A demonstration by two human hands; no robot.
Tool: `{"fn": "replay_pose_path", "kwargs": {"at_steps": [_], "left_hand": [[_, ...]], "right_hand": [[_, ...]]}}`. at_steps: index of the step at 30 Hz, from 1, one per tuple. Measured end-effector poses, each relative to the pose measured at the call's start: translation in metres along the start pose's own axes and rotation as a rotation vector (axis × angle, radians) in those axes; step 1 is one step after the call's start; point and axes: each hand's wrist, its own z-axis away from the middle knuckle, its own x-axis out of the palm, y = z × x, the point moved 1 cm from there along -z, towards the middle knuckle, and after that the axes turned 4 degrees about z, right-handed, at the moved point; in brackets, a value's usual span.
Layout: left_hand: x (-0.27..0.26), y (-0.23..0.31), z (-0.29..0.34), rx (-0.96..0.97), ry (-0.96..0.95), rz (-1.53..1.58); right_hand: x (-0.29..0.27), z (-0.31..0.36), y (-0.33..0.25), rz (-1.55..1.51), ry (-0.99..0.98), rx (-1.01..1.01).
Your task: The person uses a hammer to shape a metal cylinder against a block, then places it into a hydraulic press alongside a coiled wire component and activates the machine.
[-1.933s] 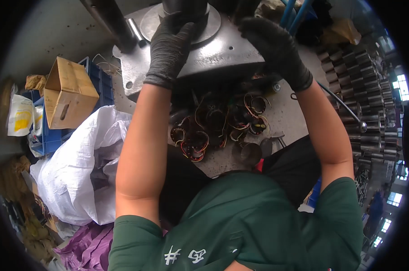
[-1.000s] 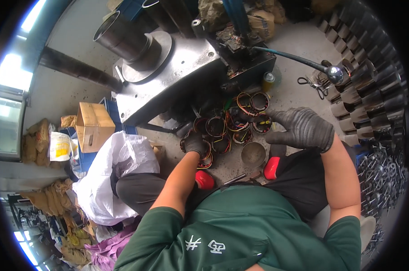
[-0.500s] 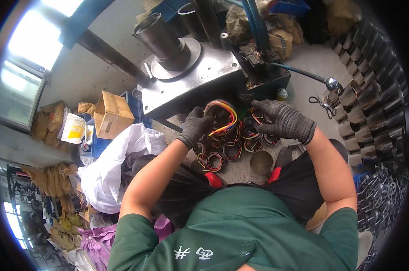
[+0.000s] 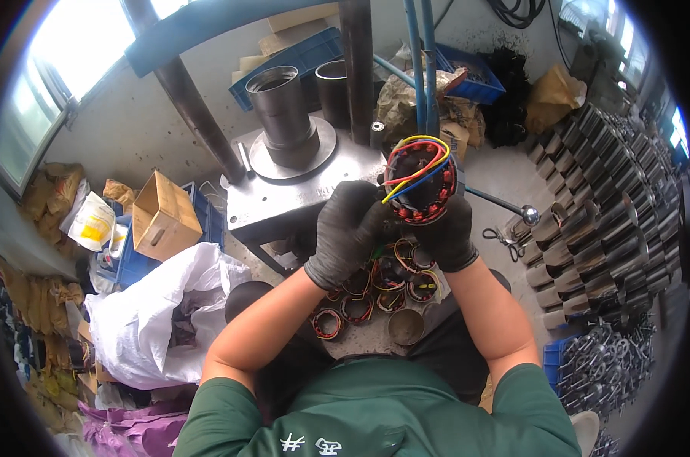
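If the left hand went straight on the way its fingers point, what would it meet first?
Most likely the wound ring with coloured wires, just up and right of the left hand; whether they touch is unclear at this depth.

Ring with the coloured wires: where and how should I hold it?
Likely curl a hand around the ring's outer rim at lower right, coming from the right: the coloured wires loop over its top and trail to lower left, leaving lower right freer. The right hand sits there.
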Motion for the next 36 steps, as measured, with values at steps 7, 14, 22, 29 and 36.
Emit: {"fn": "replay_pose_path", "kwargs": {"at_steps": [7, 14, 22, 29, 36], "left_hand": [[-0.020, -0.012, -0.015, 0.377, -0.135, -0.240], [-0.041, -0.033, -0.032, 0.350, -0.409, -0.299], [-0.041, -0.044, -0.023, 0.602, -0.372, -0.572], [-0.035, -0.043, -0.016, 0.498, -0.350, -0.524], [-0.038, -0.055, -0.001, 0.003, -0.108, 0.108]], "right_hand": [[0.022, -0.015, 0.052, -0.087, 0.192, 0.152], [0.028, -0.014, 0.063, -0.123, -0.134, 0.122], [0.050, -0.002, 0.082, -0.825, 0.042, 0.571], [0.061, -0.002, 0.077, -0.923, 0.164, 0.674], [0.070, 0.001, 0.081, -0.835, 0.122, 0.675]]}}
